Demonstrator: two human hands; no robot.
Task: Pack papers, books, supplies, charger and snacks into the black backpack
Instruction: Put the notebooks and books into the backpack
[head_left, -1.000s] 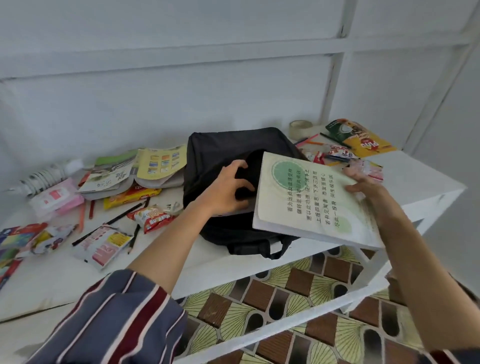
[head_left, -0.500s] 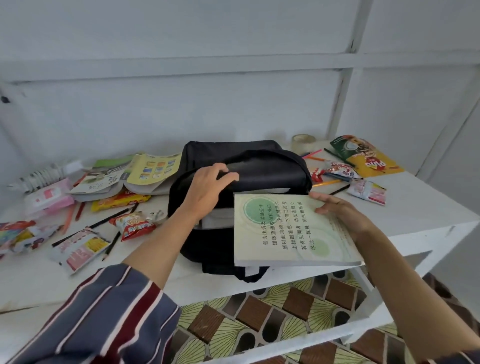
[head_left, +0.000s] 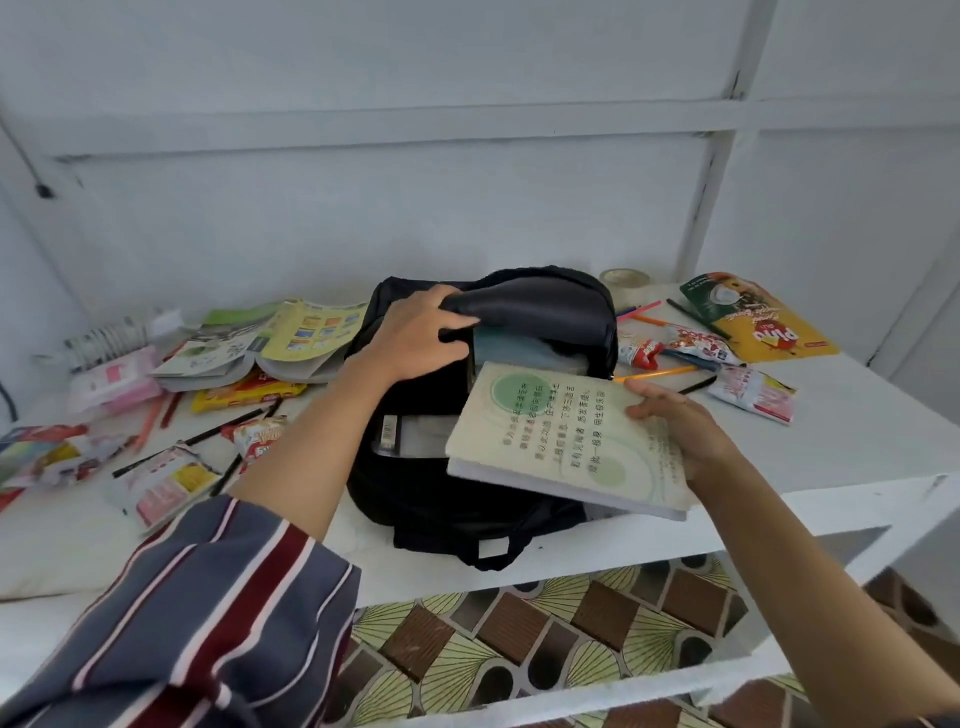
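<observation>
Now you're loading the book (head_left: 561, 441) into the black backpack (head_left: 550, 312) at the front edge of the worktop (head_left: 857, 415). Your left hand (head_left: 415, 332) curls its fingers (head_left: 448, 326) round the flap, holding the mouth open. Your right hand (head_left: 675, 431) grips the book's side, its corner at the opening. Next, slide it down beside what's packed.

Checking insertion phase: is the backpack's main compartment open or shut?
Open: left hand holds the black backpack flap up, contents visible inside; right hand holds the book at the opening.
</observation>
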